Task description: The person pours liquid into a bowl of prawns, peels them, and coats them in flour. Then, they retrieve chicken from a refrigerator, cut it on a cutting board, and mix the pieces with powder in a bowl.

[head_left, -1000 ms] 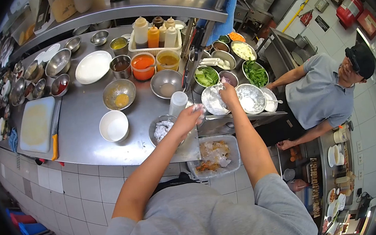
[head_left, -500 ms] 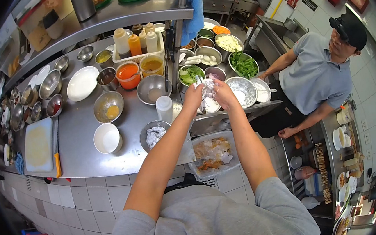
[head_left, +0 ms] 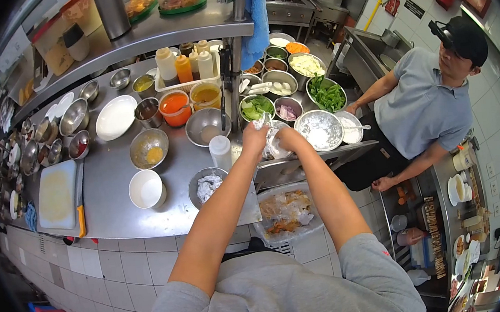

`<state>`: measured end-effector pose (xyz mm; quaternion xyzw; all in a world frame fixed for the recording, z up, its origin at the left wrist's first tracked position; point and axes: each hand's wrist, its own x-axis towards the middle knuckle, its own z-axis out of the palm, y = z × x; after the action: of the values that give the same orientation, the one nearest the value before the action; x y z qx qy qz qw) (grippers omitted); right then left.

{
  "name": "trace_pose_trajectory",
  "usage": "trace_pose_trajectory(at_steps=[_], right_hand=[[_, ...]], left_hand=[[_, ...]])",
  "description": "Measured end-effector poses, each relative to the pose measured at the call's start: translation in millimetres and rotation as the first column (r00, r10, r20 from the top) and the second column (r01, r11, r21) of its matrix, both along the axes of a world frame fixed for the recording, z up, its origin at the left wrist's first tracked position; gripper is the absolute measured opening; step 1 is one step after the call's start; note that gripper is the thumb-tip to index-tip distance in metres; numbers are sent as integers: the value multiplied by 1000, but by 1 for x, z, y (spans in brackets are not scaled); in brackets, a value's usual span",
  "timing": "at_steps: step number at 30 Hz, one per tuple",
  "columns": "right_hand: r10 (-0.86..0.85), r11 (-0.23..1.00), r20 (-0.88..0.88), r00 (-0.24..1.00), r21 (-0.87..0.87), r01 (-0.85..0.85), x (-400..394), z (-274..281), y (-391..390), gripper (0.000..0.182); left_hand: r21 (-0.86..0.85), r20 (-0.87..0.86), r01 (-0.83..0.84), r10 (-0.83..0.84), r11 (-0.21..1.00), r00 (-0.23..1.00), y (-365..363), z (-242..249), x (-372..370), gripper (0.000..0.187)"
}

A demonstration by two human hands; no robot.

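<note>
My left hand [head_left: 254,139] is closed on a crumpled, whitish plastic bag [head_left: 272,131] at the front of the ingredient bowls. Beside it, my right hand [head_left: 288,140] reaches into or against the same bag, its fingertips hidden by the plastic. A steel bowl dusted with white powder [head_left: 318,130] stands just right of my right hand. Behind the bag are a bowl of green leaves [head_left: 256,108] and a bowl of pale purple pieces [head_left: 286,112]. At the left, a steel bowl [head_left: 193,191] contains white-coated lumps [head_left: 208,186].
A person [head_left: 430,90] stands close on the right, one hand near the bowls. Below my hands sits a plastic tub of scraps [head_left: 285,210]. A white squeeze bottle [head_left: 221,153], white bowl [head_left: 147,190] and cutting board with knife [head_left: 58,195] occupy the left counter.
Both hands held the bag up and apart; now they are slightly lower. My right hand has moved down and left, its fingers going into or behind the plastic. The view has shifted slightly.
</note>
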<state>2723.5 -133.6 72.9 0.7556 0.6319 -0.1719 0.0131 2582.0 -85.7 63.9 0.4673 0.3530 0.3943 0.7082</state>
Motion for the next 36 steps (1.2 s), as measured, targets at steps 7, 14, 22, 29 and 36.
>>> trace_pose_trajectory(at_steps=[7, 14, 22, 29, 36], right_hand=[[-209, 795, -433, 877, 446, 410, 4, 54, 1, 32], [-142, 664, -166, 976, 716, 218, -24, 51, -2, 23], [-155, 796, -179, 971, 560, 231, -33, 71, -12, 28], [-18, 949, -176, 984, 306, 72, -42, 81, -28, 42], [49, 908, -267, 962, 414, 69, -41, 94, -60, 39]], left_hand=[[120, -158, -140, 158, 983, 975, 0, -12, 17, 32], [98, -296, 14, 15, 995, 955, -25, 37, 5, 25], [-89, -195, 167, -182, 982, 964, -20, 35, 20, 31], [-216, -140, 20, -51, 976, 989, 3, -4, 30, 23], [-481, 241, 83, 40, 873, 970, -12, 38, 9, 22]])
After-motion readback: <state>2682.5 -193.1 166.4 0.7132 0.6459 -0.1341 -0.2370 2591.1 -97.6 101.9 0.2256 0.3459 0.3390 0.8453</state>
